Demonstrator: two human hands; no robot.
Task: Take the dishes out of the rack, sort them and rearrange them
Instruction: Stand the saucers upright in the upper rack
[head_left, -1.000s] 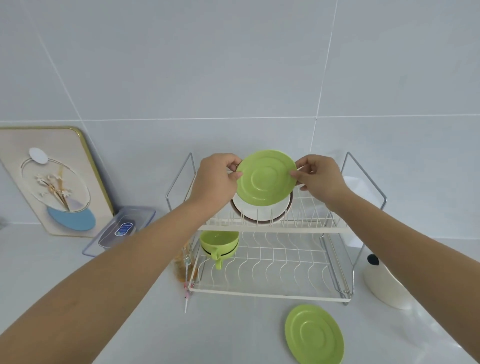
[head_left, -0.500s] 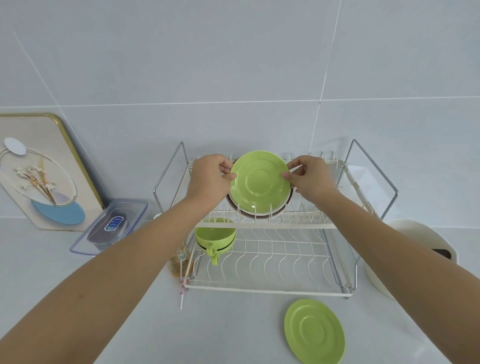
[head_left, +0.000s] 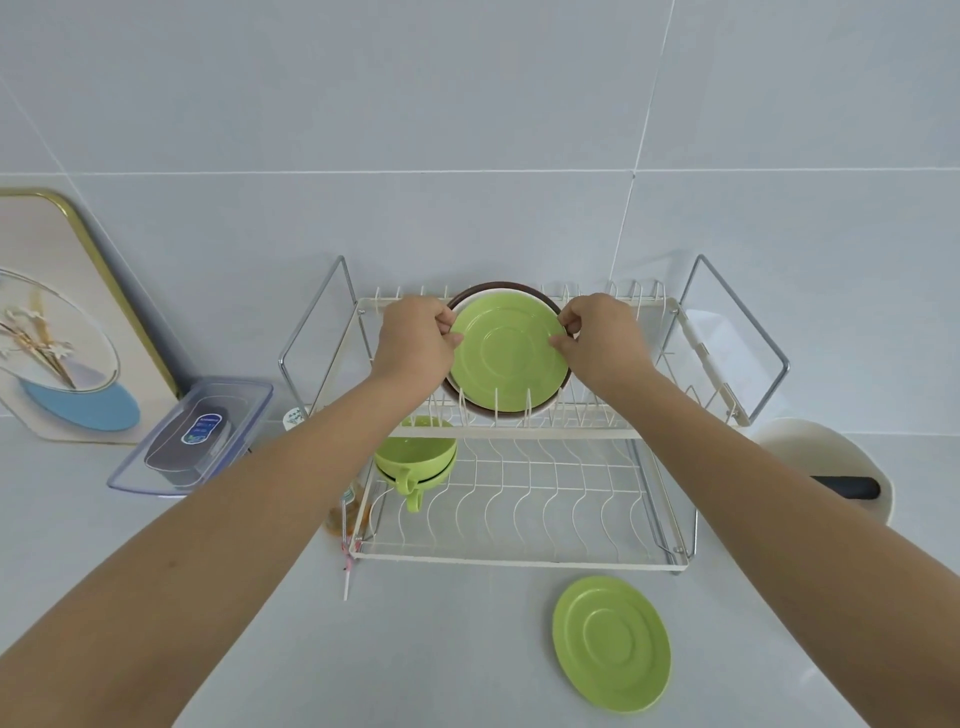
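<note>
Pinching the saucer (head_left: 508, 361) by its side edges, the left hand (head_left: 415, 345) and right hand (head_left: 605, 343) hold it upright in the rack's (head_left: 519, 431) far upper tier, its lower rim between the tines, just in front of a plate (head_left: 457, 312). A slip could knock that plate. A second saucer (head_left: 612, 642) lies flat on the near counter; cups (head_left: 415, 460) sit lower left.

A saucer (head_left: 611, 642) lies before the rack (head_left: 519, 558); cups (head_left: 415, 460) sit inside, lower left.
</note>
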